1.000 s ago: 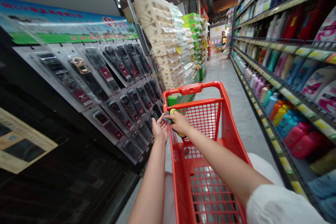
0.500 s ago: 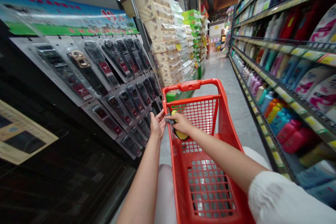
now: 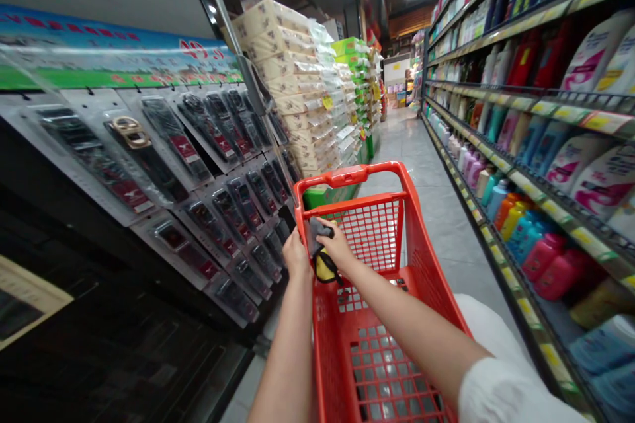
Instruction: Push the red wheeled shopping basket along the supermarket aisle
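A red shopping basket (image 3: 411, 225) with grid walls stands tall in front of me. Inside its left wall, near the far corner, my right hand (image 3: 335, 246) is closed on a grey cloth (image 3: 314, 232) and presses it to the plastic. Just below hangs a yellow and black item (image 3: 325, 268), partly covered by the hand; its kind is unclear. My left hand (image 3: 296, 254) is at the outside of the same wall, its fingers bent against the edge and partly hidden. The basket's grid bottom (image 3: 391, 370) shows grey floor beneath.
Packaged belts (image 3: 149, 152) hang on a rack close at left, behind a slanted metal pole (image 3: 223, 6). Stacked tissue packs (image 3: 282, 73) rise beyond the basket. Shelves of bottles (image 3: 540, 258) line the right side. The tiled aisle (image 3: 401, 135) runs ahead between them.
My left hand has gone from open, with fingers spread, to bent against the basket's edge. My right hand has flattened the grey cloth on the inner wall. The view has shifted slightly.
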The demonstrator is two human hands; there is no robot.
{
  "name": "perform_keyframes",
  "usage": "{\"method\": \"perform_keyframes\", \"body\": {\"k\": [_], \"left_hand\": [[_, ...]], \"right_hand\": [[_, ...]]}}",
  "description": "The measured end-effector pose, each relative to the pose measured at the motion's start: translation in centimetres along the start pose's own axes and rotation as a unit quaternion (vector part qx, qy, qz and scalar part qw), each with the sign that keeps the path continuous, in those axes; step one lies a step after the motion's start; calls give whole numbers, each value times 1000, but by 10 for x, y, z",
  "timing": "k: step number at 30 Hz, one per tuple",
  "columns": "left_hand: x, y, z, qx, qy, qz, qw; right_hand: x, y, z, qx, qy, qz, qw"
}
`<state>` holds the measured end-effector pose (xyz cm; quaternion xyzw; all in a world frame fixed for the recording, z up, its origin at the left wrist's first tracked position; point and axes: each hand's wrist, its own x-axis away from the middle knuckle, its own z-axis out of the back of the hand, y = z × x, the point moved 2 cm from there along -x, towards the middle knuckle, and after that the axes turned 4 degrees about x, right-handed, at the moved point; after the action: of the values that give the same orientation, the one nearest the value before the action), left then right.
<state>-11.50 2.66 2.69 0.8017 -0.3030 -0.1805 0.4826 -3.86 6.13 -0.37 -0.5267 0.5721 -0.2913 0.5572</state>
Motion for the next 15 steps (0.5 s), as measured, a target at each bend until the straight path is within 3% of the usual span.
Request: {"method": "perform_keyframes", "body": {"k": [4, 7, 9, 11, 15], "left_hand": [[-1, -10, 4, -52, 10, -71, 996], [-1, -13, 8, -110, 9, -92, 990], [3, -12, 9, -157, 11, -112, 981], [7, -11, 8, -184, 11, -127, 975], [11, -12, 6, -147, 5, -105, 984]], "right_hand": [[31, 51, -17, -60, -5, -33, 998], [71, 105, -7, 35, 44, -134, 989], [83, 126, 0, 101, 58, -197, 973], [77, 126, 2, 129, 63, -203, 969], [43, 89, -6, 55, 50, -78, 994]]}}
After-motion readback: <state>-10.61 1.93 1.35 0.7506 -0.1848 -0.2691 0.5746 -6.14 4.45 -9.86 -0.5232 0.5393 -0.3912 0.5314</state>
